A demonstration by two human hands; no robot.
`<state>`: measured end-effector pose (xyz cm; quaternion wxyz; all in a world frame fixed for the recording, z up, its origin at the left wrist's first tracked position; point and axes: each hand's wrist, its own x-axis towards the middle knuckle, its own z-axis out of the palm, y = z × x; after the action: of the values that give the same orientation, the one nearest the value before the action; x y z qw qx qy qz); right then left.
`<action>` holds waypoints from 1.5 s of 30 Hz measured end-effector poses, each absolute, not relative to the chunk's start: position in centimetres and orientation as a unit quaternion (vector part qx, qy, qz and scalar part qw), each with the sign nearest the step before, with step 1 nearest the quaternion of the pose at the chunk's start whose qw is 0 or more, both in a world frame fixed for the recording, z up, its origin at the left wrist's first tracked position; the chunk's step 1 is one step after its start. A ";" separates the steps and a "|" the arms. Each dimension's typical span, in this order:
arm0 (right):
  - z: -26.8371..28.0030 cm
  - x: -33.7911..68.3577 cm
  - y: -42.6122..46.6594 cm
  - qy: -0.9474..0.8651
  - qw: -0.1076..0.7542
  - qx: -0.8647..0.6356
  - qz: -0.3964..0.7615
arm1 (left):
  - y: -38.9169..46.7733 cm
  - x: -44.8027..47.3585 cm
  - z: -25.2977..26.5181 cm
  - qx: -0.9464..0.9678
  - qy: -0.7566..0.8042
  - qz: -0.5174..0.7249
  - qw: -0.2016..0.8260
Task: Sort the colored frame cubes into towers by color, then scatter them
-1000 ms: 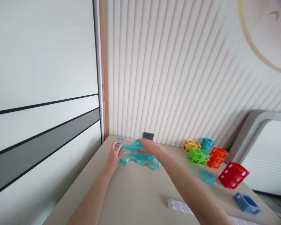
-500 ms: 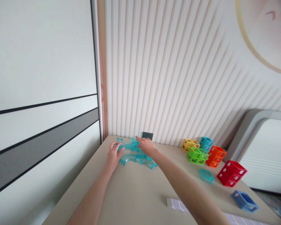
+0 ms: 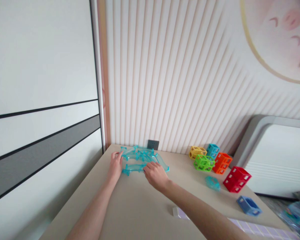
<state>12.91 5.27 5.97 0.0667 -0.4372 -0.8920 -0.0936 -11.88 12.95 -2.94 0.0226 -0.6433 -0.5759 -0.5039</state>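
Note:
Several clear teal toy track pieces (image 3: 150, 156) lie clustered at the far left corner of the table. My right hand (image 3: 157, 176) is closed, its fingers pinching the right end of a front track piece (image 3: 133, 167). My left hand (image 3: 115, 166) is at the left side of the cluster, fingers bent and pressed together at the left end of a curved piece; the exact contact is partly hidden. A small teal piece (image 3: 123, 147) lies just beyond the left fingertips.
On the table's right stand yellow (image 3: 197, 152), green (image 3: 204, 162), turquoise (image 3: 213, 151), orange (image 3: 222, 163), red (image 3: 237, 179) and blue (image 3: 249, 205) open-frame blocks. A teal piece (image 3: 212, 183) lies nearby. A purple-white strip (image 3: 260, 229) crosses the front. A dark socket (image 3: 153, 144) sits behind.
My right hand has come down from the back of the cluster toward its front and closed on a track piece. Track pieces have shifted. My left hand's fingers have drawn together. The view has turned slightly right.

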 end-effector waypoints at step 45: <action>6.5 23.0 9.8 -0.665 0.147 -0.727 0.082 | 10.9 -10.8 -1.9 -0.720 -0.531 -0.442 0.072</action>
<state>23.03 9.84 6.47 0.1471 -0.7274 -0.6652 0.0823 -10.77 10.91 -1.88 0.0725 -0.7199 -0.5305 -0.4417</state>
